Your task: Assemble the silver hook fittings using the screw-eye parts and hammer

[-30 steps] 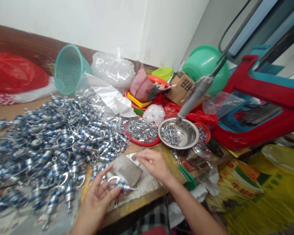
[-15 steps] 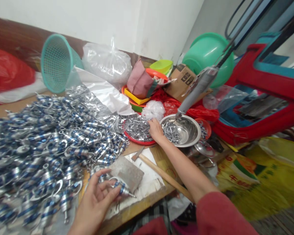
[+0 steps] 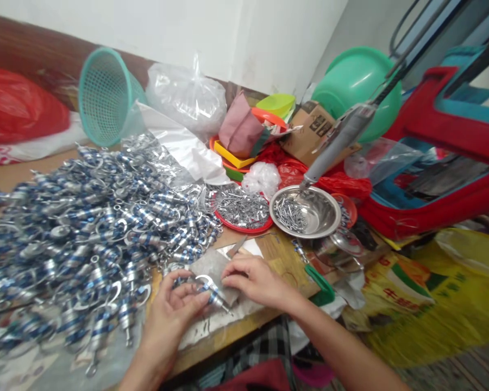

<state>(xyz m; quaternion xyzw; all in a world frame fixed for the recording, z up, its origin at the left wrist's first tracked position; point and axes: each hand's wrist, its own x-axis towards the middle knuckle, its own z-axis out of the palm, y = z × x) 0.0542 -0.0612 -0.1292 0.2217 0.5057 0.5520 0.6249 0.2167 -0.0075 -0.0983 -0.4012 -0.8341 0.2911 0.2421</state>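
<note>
My left hand [image 3: 179, 304] is closed round a blue and silver metal piece [image 3: 215, 298] with a curved hook, its thin tip pointing down to the right. Just right of it, my right hand [image 3: 255, 279] has its thumb and fingertips pinched together over a grey metal block [image 3: 214, 269]; anything between them is too small to make out. The block lies on white paper. Behind it the hammer's head [image 3: 236, 247] shows, while its wooden handle is hidden by my right hand and forearm.
A large heap of blue and silver pieces [image 3: 85, 228] covers the left side. Behind my hands stand a red tray [image 3: 244, 228] of small metal parts and a steel bowl [image 3: 320, 212] with pins. A green-handled tool [image 3: 324, 285] lies at the table's right edge.
My right hand has come back from the red tray to the block, beside the piece in my left hand. The camera view has shifted slightly.
</note>
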